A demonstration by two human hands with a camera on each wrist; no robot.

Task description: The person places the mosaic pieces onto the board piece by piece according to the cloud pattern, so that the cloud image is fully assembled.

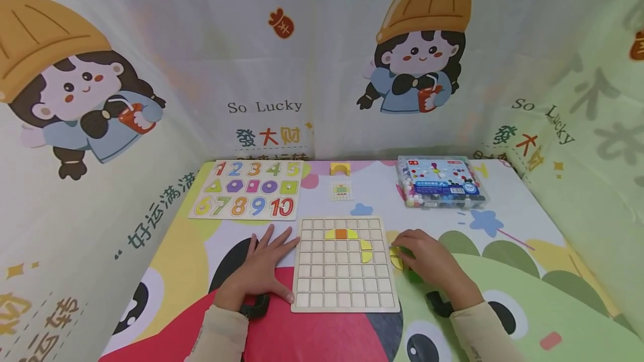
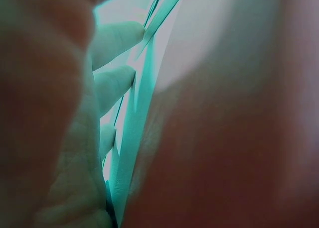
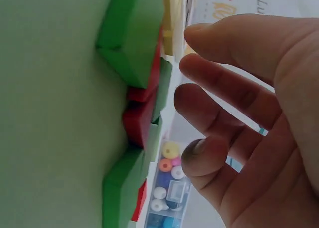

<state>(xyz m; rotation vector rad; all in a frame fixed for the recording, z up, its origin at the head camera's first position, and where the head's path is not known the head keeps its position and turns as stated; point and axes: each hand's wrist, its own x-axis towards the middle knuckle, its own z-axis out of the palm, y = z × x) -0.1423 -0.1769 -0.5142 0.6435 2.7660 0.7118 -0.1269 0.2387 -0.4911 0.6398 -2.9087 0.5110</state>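
Observation:
A square wooden grid board [image 1: 329, 285] lies in the middle of the table in the head view. Near its top are yellow curved pieces [image 1: 366, 256] and an orange square [image 1: 341, 234]. My left hand [image 1: 264, 264] is spread flat, with index finger and thumb at the board's left edge. Beside the right edge, my right hand [image 1: 427, 253] hovers over yellow pieces [image 1: 396, 261], fingers bent loosely. The right wrist view shows its thumb [image 3: 224, 36] apart from the other fingertips, nothing between them. Green blocks [image 3: 132, 34] and red blocks [image 3: 137, 121] lie close to that hand.
Behind the board lie a small pattern card [image 1: 341, 191] and a yellow arch block [image 1: 340, 168]. A number puzzle board [image 1: 228, 185] sits at the back left. At the back right is a clear plastic box [image 1: 437, 183] of beads. Printed fabric walls [image 1: 327, 82] surround the table.

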